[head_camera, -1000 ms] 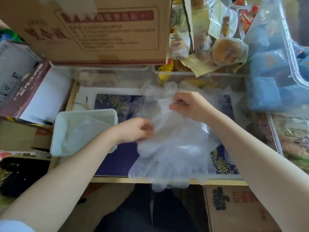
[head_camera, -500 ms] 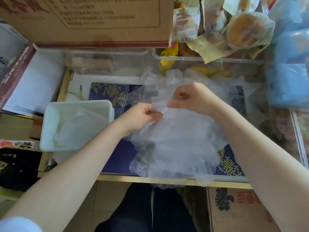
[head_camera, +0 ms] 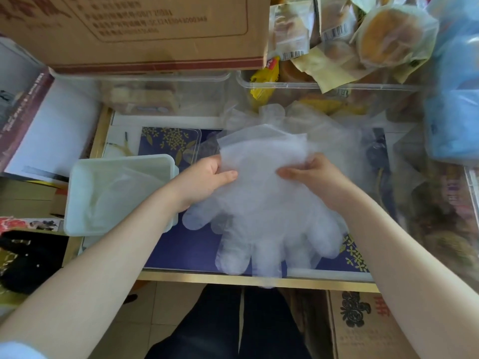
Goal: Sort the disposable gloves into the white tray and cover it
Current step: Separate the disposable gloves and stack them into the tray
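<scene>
Two hands on one stack of disposable gloves (head_camera: 269, 203), held over the desk (head_camera: 233, 279). Left hand (head_camera: 207, 181) grip: thumb pinching the cuff edge; right hand (head_camera: 308, 176) grip: fingers pinching the opposite edge. White tray (head_camera: 77, 203), just left, appears to hold some gloves. Loose gloves (head_camera: 259, 115) remain behind; tray uncovered.

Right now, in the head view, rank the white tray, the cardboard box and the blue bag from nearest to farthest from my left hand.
1. White tray, just left of the left hand.
2. Cardboard box, at the back, upper left.
3. Blue bag, far right.
</scene>
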{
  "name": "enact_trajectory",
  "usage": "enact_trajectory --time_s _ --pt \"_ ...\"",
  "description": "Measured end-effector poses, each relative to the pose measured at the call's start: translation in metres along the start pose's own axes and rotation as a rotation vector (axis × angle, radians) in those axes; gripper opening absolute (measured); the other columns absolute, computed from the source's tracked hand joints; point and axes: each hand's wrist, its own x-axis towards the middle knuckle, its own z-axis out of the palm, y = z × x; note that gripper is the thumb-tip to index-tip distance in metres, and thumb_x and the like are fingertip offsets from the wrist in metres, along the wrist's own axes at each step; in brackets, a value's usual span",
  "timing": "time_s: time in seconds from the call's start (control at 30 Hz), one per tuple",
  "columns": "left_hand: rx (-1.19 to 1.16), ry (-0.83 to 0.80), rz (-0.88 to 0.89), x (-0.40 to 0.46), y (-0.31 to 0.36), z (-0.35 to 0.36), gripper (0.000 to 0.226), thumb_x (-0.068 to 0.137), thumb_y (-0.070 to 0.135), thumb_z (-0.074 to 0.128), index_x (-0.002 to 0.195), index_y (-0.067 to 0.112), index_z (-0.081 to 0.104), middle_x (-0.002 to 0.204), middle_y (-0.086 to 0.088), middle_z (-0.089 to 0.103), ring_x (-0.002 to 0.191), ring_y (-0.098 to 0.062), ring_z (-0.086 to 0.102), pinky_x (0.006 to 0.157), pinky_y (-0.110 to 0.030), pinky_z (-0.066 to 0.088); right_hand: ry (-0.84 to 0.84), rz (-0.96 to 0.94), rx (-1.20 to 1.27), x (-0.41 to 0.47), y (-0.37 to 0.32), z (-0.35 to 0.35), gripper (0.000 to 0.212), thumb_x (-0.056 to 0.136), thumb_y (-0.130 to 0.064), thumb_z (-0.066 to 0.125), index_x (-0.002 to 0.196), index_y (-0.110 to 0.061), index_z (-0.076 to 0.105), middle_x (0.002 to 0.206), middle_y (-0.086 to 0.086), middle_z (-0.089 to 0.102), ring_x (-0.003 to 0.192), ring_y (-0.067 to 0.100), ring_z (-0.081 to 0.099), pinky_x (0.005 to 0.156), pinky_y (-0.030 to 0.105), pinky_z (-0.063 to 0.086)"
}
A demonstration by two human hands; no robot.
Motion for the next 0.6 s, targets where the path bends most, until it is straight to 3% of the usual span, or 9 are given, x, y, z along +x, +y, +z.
enact_trajectory --time_s 0.13,0.2,0.3,0.43,0.6 --pt "0.028 -0.110 -0.013 -0.004 0.001 -0.002 0.024 0.095 0.011 0.049 0.109 0.029 0.054 0.108 0.017 0.063 0.095 0.006 0.062 0.086 -0.013 0.049 0.006 -0.034 -0.021 0.001 -0.006 -0.004 0.008 0.081 -0.018 0.069 0.088 -0.021 0.067 0.078 -0.015 0.071 0.072 -0.005 0.066 0.061 0.007 0.047" --pt "0.029 -0.131 -0.016 -0.005 0.004 -0.001 0.020 0.093 0.015 0.052 0.106 0.029 0.057 0.103 0.017 0.065 0.093 0.004 0.063 0.081 -0.011 0.049 -0.068 -0.010 -0.038 0.001 -0.011 -0.004 0.013 0.079 -0.024 0.070 0.091 -0.027 0.065 0.089 -0.017 0.069 0.076 -0.010 0.064 0.062 0.004 0.045" --pt "-0.019 -0.170 0.007 -0.006 0.011 0.001 0.024 0.088 0.014 0.058 0.105 0.032 0.058 0.095 0.021 0.069 0.090 0.006 0.063 0.072 -0.009 0.048 -0.211 0.014 -0.007 0.001 -0.019 -0.001 0.035 0.067 -0.036 0.068 0.101 -0.026 0.064 0.103 -0.009 0.070 0.094 0.001 0.065 0.080 0.015 0.050" --pt "-0.019 -0.207 0.000 -0.004 0.015 0.001 0.023 0.087 0.021 0.059 0.106 0.035 0.059 0.096 0.023 0.069 0.094 0.006 0.063 0.075 -0.010 0.049 -0.253 0.000 -0.023 0.004 -0.023 0.000 0.050 0.060 -0.045 0.069 0.106 -0.026 0.063 0.108 -0.010 0.069 0.105 0.007 0.063 0.097 0.027 0.045" --pt "-0.053 -0.121 -0.032 0.000 0.006 -0.005 0.013 0.090 0.032 0.053 0.098 0.029 0.061 0.092 0.024 0.068 0.091 0.009 0.062 0.079 -0.005 0.046 -0.144 -0.051 0.114 0.007 -0.017 -0.002 0.019 0.073 -0.026 0.063 0.084 -0.012 0.069 0.076 -0.005 0.072 0.070 0.008 0.066 0.070 0.021 0.052"
